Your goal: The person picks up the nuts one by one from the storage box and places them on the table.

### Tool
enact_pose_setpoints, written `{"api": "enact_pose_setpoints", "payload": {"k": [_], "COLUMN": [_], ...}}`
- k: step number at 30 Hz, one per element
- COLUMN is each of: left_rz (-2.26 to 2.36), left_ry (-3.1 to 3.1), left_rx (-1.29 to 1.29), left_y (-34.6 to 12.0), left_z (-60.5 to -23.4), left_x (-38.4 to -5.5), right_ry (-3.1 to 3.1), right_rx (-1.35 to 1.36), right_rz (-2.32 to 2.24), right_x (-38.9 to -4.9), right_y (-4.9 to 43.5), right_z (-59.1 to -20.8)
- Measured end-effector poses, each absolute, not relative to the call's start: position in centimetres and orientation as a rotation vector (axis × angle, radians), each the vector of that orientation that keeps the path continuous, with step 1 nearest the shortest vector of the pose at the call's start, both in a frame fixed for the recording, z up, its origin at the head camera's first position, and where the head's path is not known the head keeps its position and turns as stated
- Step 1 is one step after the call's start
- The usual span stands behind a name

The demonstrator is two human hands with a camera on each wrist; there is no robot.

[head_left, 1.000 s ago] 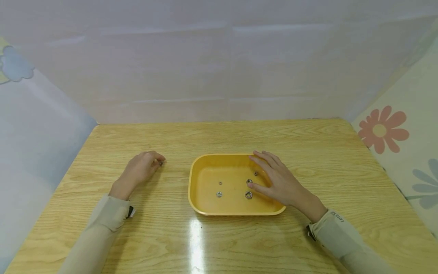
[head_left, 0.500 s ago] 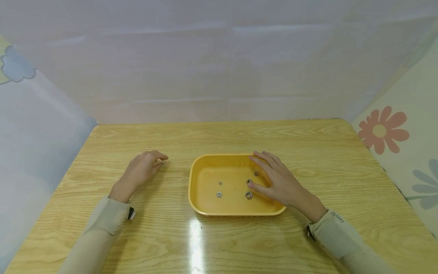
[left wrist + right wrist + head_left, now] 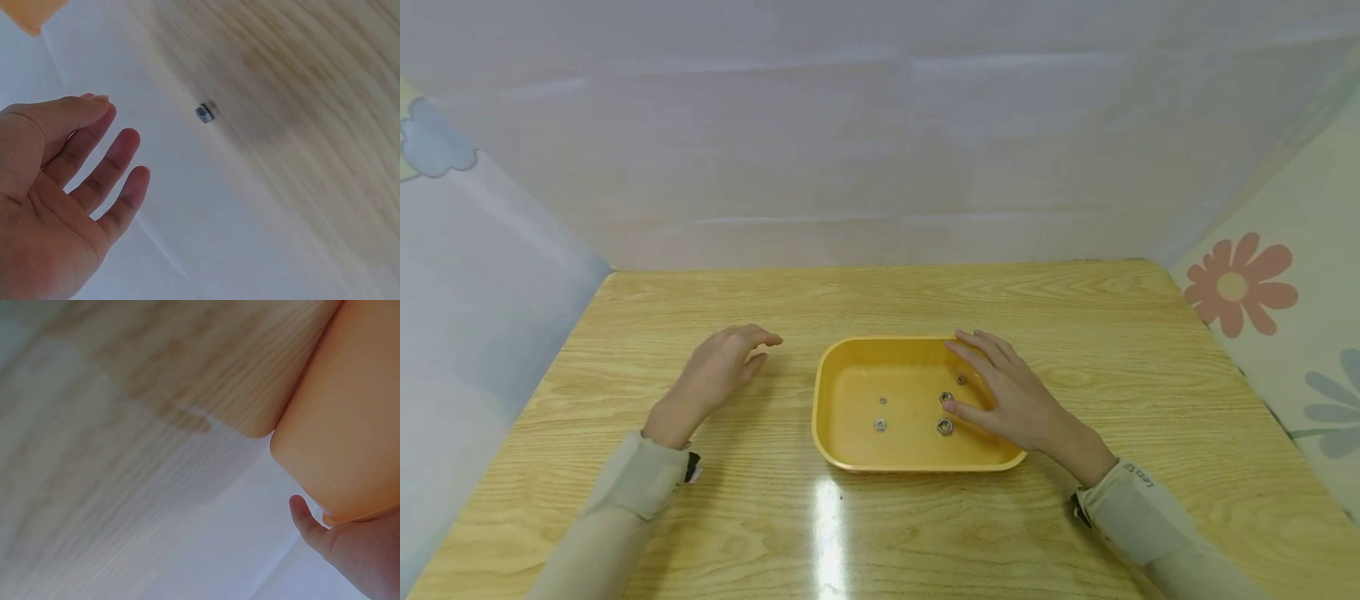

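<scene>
In the head view, five nuts [image 3: 945, 427] are contained by the yellow tray [image 3: 850, 382] on the worktop [image 3: 737, 542]; its right end is covered by the right hand [image 3: 1011, 392], fingers spread, perhaps for steadiness. In the left wrist view, nothing is held by the left hand [image 3: 56, 194], its grip apart; a small metal piece [image 3: 204, 112], apparently another nut, is seen beyond the fingertips on the worktop. In the right wrist view, one finger is extended outside the tray's rim, so a light brace seems intended rather than a clamp.

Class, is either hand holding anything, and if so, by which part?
Nothing is visibly gripped: the left hand is apart from the small metal piece, and the right hand rests over the right end of the yellow tray.
</scene>
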State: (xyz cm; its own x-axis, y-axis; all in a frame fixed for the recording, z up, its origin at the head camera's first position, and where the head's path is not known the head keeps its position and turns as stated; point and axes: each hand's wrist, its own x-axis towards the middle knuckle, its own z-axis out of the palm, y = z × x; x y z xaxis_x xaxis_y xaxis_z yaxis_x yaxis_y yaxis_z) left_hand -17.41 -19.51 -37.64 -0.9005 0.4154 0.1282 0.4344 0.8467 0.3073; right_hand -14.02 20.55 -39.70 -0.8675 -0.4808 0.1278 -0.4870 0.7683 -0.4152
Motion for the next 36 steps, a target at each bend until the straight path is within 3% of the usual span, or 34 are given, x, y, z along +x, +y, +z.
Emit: {"api": "enact_pose_setpoints", "payload": {"k": [36], "left_rz": [-0.586], "left_ry": [-2.761], "left_rx": [-0.912], "left_y": [-15.7], "left_z": [-35.1], "left_x": [-16.2], "right_ry": [-2.943], "right_rx": [0.813], "right_rz": [0.678], "right_x": [-14.0], "right_y": [20.5], "right_z": [-39.6]}}
